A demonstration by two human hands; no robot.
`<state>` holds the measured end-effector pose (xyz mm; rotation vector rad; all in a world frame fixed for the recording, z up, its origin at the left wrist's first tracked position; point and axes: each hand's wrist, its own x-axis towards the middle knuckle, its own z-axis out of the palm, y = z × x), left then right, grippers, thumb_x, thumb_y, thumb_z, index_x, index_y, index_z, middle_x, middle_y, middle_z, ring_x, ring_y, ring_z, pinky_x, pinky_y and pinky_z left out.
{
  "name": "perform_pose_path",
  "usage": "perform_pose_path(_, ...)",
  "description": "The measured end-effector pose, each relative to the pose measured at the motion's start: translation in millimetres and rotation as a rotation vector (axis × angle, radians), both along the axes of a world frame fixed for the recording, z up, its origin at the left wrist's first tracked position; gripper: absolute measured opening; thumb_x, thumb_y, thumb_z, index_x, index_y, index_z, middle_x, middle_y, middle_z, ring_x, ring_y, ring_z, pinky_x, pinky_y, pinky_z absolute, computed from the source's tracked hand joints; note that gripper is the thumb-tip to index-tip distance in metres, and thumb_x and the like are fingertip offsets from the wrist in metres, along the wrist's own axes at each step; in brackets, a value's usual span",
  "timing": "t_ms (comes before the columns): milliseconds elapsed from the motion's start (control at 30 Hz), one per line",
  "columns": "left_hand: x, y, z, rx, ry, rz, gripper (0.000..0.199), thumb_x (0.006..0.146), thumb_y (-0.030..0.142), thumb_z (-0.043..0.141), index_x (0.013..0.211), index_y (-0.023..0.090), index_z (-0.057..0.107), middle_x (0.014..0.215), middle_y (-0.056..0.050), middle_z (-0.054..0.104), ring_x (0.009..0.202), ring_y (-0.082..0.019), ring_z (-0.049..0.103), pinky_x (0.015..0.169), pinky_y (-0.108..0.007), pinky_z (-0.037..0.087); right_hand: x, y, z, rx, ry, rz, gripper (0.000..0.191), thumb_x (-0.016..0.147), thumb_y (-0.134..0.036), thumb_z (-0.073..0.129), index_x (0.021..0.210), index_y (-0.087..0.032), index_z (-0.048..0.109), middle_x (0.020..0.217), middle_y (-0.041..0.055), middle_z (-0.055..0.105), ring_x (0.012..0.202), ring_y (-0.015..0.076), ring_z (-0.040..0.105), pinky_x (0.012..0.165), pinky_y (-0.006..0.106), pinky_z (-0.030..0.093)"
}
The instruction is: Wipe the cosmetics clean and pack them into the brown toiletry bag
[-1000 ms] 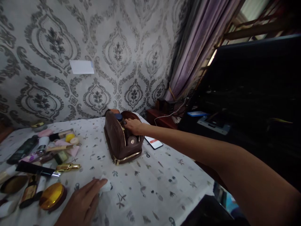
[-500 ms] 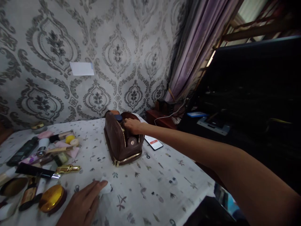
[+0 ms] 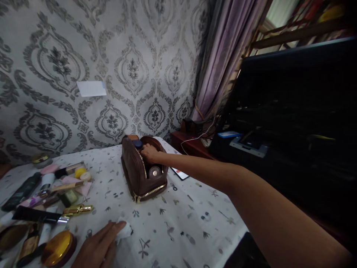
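Note:
A brown leather makeup bag (image 3: 132, 165) stands unzipped on the table, with a dark blue cap (image 3: 137, 144) and a round pinkish-brown item (image 3: 155, 172) showing at its opening. My right hand (image 3: 150, 153) reaches into the bag; its fingers are curled and their tips are hidden inside, so what they grip cannot be made out. At the front of the table, my left hand (image 3: 96, 245) has its fingers together on a small crumpled white tissue (image 3: 124, 230). To its left lie a round gold compact (image 3: 58, 247) and a gold lipstick tube (image 3: 78, 209).
Several cosmetics cover the table's left side, among them a black tube (image 3: 36, 215), a dark green bottle (image 3: 22, 191) and a yellow sponge (image 3: 80, 172). A phone (image 3: 181, 174) lies behind my right forearm. A large black panel (image 3: 292, 93) stands at the right.
My right hand remains in the bag, its fingers slightly lower in the opening. The left hand stays on the white tissue. The whole view has shifted slightly.

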<state>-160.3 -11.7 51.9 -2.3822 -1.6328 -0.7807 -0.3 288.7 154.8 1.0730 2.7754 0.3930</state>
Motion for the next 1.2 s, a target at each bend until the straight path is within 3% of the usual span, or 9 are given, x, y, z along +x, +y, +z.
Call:
perform_pose_path(233, -0.9, -0.5, -3.4, -0.016, -0.002, 0.013, 0.05, 0.086, 0.015, 0.05, 0.131, 0.036, 0.055, 0.122, 0.005, 0.07, 0.105, -0.018, 0.07, 0.085, -0.022, 0.059, -0.7, -6.4, 4.3, -0.01, 0.01, -0.102, 0.033, 0.092, -0.035, 0.059, 0.119, -0.014, 0.059, 0.125, 0.0106, 0.058, 0.112, 0.0243, 0.058, 0.092, 0.046, 0.05)
perform_pose_path(500, 0.8, -0.3, 1.8, -0.019, -0.053, 0.0, 0.048, 0.085, 0.016, 0.051, 0.128, 0.036, 0.058, 0.119, 0.006, 0.072, 0.102, -0.017, 0.071, 0.086, -0.019, 0.057, 2.3, -9.7, 9.1, -0.015, 0.002, -0.105, 0.032, 0.093, -0.033, 0.059, 0.119, -0.016, 0.059, 0.125, 0.0098, 0.059, 0.11, 0.0235, 0.06, 0.091, 0.045, 0.052)
perform_pose_path(600, 1.1, -0.7, 2.3, -0.088, -0.139, 0.012, 0.043, 0.086, 0.018, 0.051, 0.124, 0.034, 0.061, 0.12, 0.003, 0.071, 0.105, -0.018, 0.07, 0.088, -0.023, 0.057, 1.7, -11.1, 10.1, -0.021, -0.01, -0.078, 0.03, 0.093, -0.033, 0.059, 0.117, -0.015, 0.061, 0.124, 0.0098, 0.06, 0.111, 0.0235, 0.06, 0.092, 0.045, 0.052)
perform_pose_path(700, 1.5, 0.5, 9.0, -0.186, -0.341, 0.106, 0.031, 0.091, 0.027, 0.047, 0.115, 0.028, 0.066, 0.102, 0.001, 0.077, 0.086, -0.018, 0.074, 0.072, -0.023, 0.061, 3.1, -14.1, 13.4, -0.023, -0.007, -0.038, 0.034, 0.091, -0.026, 0.06, 0.122, -0.013, 0.058, 0.126, 0.0147, 0.061, 0.115, 0.0261, 0.06, 0.093, 0.043, 0.051)
perform_pose_path(767, 1.6, 4.8, 23.3, -0.236, -0.482, 0.178, 0.029, 0.093, 0.033, 0.042, 0.108, 0.025, 0.066, 0.082, 0.002, 0.075, 0.062, -0.015, 0.07, 0.054, -0.021, 0.058, 6.4, -15.5, 16.1, -0.032, 0.002, -0.004, 0.039, 0.088, -0.019, 0.061, 0.126, -0.012, 0.056, 0.123, 0.0179, 0.063, 0.114, 0.0274, 0.062, 0.091, 0.04, 0.052)
perform_pose_path(833, 3.5, 13.9, 49.1, -0.223, -0.558, 0.206, 0.028, 0.093, 0.037, 0.042, 0.1, 0.023, 0.065, 0.071, 0.003, 0.07, 0.051, -0.014, 0.062, 0.046, -0.02, 0.053, 11.6, -15.3, 18.0, -0.049, 0.007, 0.029, 0.04, 0.086, -0.016, 0.061, 0.125, -0.014, 0.057, 0.116, 0.018, 0.067, 0.111, 0.028, 0.065, 0.088, 0.038, 0.054)
perform_pose_path(967, 23.3, 50.4, 126.8, -0.02, -0.55, 0.11, 0.031, 0.092, 0.043, 0.041, 0.079, 0.021, 0.06, 0.064, 0.003, 0.057, 0.055, -0.014, 0.055, 0.047, -0.02, 0.044, 22.4, -9.5, 19.3, -0.082, 0.021, 0.081, 0.033, 0.086, -0.016, 0.059, 0.118, -0.018, 0.062, 0.11, 0.0156, 0.071, 0.107, 0.0282, 0.067, 0.082, 0.034, 0.055)
perform_pose_path(1100, 58.5, 111.5, 190.7, 0.133, -0.158, 0.062, 0.039, 0.091, 0.039, 0.042, 0.057, 0.019, 0.043, 0.072, 0.0, 0.052, 0.067, -0.014, 0.054, 0.066, -0.024, 0.043, 27.6, -5.9, 21.4, -0.104, 0.031, 0.129, 0.036, 0.087, -0.015, 0.056, 0.122, -0.019, 0.06, 0.117, 0.0135, 0.069, 0.107, 0.0248, 0.067, 0.083, 0.029, 0.055)
perform_pose_path(1200, 78.8, 165.7, 205.8, -0.032, 0.274, 0.084, 0.026, 0.091, 0.03, 0.043, 0.073, 0.018, 0.058, 0.084, -0.005, 0.062, 0.08, -0.019, 0.06, 0.071, -0.027, 0.043, 28.7, -9.6, 23.7, -0.108, 0.016, 0.153, 0.042, 0.085, -0.012, 0.055, 0.127, -0.017, 0.056, 0.129, 0.0144, 0.063, 0.113, 0.0239, 0.064, 0.089, 0.029, 0.053)
